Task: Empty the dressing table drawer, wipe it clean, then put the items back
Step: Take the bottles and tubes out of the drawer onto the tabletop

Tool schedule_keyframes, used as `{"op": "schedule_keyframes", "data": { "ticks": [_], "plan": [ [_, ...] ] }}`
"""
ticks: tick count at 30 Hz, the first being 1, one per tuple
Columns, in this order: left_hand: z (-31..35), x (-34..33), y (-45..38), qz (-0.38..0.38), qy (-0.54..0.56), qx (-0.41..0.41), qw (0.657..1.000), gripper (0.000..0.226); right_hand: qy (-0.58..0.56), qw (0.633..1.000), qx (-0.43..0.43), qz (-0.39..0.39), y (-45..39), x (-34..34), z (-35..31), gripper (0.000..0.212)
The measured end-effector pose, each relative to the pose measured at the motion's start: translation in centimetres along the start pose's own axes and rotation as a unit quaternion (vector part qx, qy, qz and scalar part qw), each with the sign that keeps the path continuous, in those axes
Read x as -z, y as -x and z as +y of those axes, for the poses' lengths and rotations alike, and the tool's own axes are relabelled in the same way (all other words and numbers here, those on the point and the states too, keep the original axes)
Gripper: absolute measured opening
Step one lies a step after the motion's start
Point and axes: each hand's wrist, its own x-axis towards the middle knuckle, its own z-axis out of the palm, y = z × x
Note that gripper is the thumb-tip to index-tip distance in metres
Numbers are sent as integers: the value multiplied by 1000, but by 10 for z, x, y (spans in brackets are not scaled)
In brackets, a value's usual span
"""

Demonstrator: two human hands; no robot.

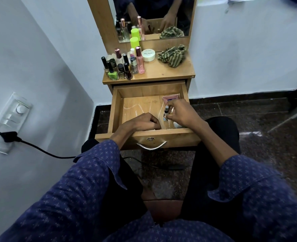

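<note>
At the drawer's (116, 109) front edge the left hand (140, 122) has its fingers curled low inside; whether they hold anything I cannot tell. Just right, the right hand (180, 112) pinches a small bottle (166, 111), with a pink packet (172, 98) in the back right corner. Emptying seems nearly done; next, lift the bottle to the worktop (161, 72) among the bottles (121, 67), left of the striped cloth (173, 55).

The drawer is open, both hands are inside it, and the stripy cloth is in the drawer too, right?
Not quite. The stripy cloth lies on the tabletop beside the white tub, not in the drawer. The head view shows it. The drawer is open, with left hand and right hand inside.
</note>
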Motion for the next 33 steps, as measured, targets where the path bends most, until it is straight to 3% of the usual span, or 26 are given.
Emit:
{"op": "schedule_keyframes", "data": {
  "ticks": [7, 13, 17, 22, 25, 29, 33],
  "plan": [
    [0, 1, 5, 23, 70, -45, 996, 9, 0, 1000, -1, 5, 0, 0, 1, 24],
    [0, 3, 10, 114, 113, -72, 984, 11, -33, 999, 1, 32, -2, 0, 3, 45],
    [2, 4, 12, 196, 99, -109, 970, 16, -37, 999, -9, 39, -3, -1, 4, 42],
    [2, 5, 15, 298, 65, -125, 944, 26, -42, 998, -7, 42, -3, 0, 2, 52],
    [3, 9, 16, 360, 80, -134, 920, 28, -46, 998, -1, 42, -2, 1, 2, 46],
    [14, 22, 21, 461, 77, -147, 872, 33, -46, 995, 1, 86, -9, 10, -5, 17],
    [23, 42, 18, 520, 1, -161, 839, 26, -88, 984, 23, 153, -37, 40, -30, 16]
  ]
}}
